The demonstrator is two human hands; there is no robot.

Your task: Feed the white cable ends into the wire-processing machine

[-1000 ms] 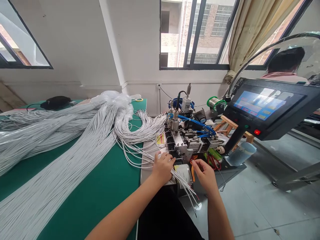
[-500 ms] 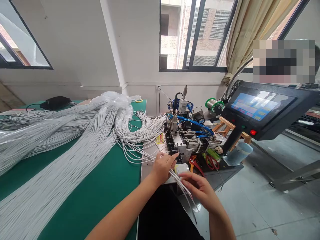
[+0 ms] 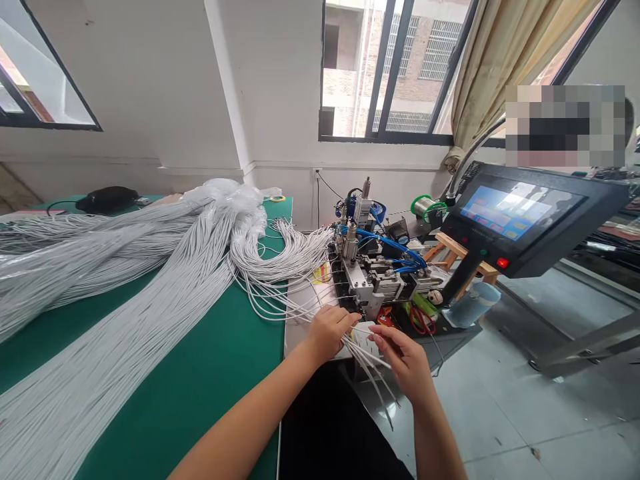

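Observation:
My left hand (image 3: pixel 330 331) is closed around several white cables (image 3: pixel 364 355) in front of the machine. Their cut ends fan out below it, hanging past the bench edge toward the floor. My right hand (image 3: pixel 403 353) pinches one cable between thumb and fingertips, just right of the left hand. Behind the hands stands a bench-top machine (image 3: pixel 356 277) with metal cylinders and blue air hoses. A small white box (image 3: pixel 367 340) lies between the hands at the machine's front. The cables run back leftward to a big loop of cable (image 3: pixel 280 263).
Long cable bundles (image 3: pixel 150 320), partly wrapped in plastic (image 3: pixel 220 197), cover much of the green table (image 3: pixel 225 400). A touch-screen panel (image 3: pixel 523 210) stands at right, near a blue container (image 3: pixel 475 305). Red-handled pliers (image 3: pixel 424 320) and a solder wire spool (image 3: pixel 425 208) sit by the machine. Another person is at the far right.
My right hand has risen slightly and its fingertips have closed on a single cable, lifting it apart from the others. My left hand keeps its hold on the bunch.

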